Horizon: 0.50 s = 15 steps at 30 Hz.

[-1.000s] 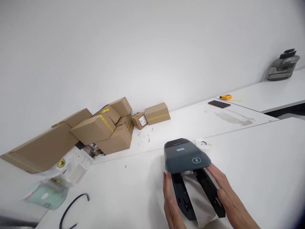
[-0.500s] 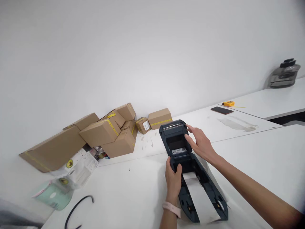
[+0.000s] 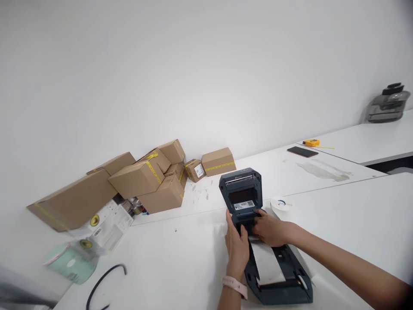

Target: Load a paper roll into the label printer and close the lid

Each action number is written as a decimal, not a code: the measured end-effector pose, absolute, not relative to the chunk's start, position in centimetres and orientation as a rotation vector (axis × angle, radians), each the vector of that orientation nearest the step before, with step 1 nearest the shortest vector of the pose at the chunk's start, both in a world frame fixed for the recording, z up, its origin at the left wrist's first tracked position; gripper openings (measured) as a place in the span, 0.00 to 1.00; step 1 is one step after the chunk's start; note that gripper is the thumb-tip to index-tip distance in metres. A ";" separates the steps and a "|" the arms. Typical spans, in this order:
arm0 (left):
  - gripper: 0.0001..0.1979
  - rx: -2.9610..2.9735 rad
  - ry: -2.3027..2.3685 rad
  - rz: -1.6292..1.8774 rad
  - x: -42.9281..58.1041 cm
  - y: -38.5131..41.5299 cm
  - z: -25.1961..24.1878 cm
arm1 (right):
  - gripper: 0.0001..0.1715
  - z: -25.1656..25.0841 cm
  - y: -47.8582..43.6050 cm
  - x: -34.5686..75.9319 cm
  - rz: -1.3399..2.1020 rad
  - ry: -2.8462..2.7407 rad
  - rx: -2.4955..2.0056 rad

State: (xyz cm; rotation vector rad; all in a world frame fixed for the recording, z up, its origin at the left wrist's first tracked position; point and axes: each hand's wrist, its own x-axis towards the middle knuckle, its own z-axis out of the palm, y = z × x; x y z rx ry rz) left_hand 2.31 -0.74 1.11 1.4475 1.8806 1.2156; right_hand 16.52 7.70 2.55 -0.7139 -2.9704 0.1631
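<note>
A dark label printer point(image 3: 274, 296) lies on the white table with its lid point(image 3: 240, 176) hinged up. Inside the base, a white paper strip point(image 3: 268, 265) runs lengthwise. My left hand point(image 3: 237, 247) grips the printer's left side near the hinge, thumb over the inner edge. Reaching into the base just below the hinge is my right hand point(image 3: 269, 228), its fingers curled down and partly hidden; what they touch or hold in there cannot be made out. Beyond the right hand lies a white roll point(image 3: 280, 204) on the table.
Several cardboard boxes point(image 3: 138, 178) are piled at the back left against the wall. A black cable point(image 3: 105, 275) and a green pouch point(image 3: 69, 260) are at the lower left. A phone point(image 3: 302, 151), a yellow tape measure point(image 3: 311, 142) and a grey jug point(image 3: 389, 105) stand farther right.
My right hand has moved from the lid's right edge down into the printer's base. The lid stands more upright. More of the white roll behind the right hand shows now.
</note>
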 end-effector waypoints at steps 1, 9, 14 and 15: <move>0.34 1.454 1.877 1.219 2.3 -0.7 1.1 | 0.13 2.7 7.7 16.5 0.172 -3.002 -0.703; 0.32 1.531 1.873 1.133 2.1 -0.8 1.7 | 0.16 3.1 7.4 16.1 0.356 -3.074 -0.700; 0.32 1.536 1.901 1.122 2.1 -0.6 1.4 | 0.14 5.4 7.8 17.1 0.556 -3.036 -0.678; 0.32 1.527 1.900 1.131 2.1 -0.6 1.3 | 0.17 6.1 7.7 18.3 0.618 -3.007 -0.655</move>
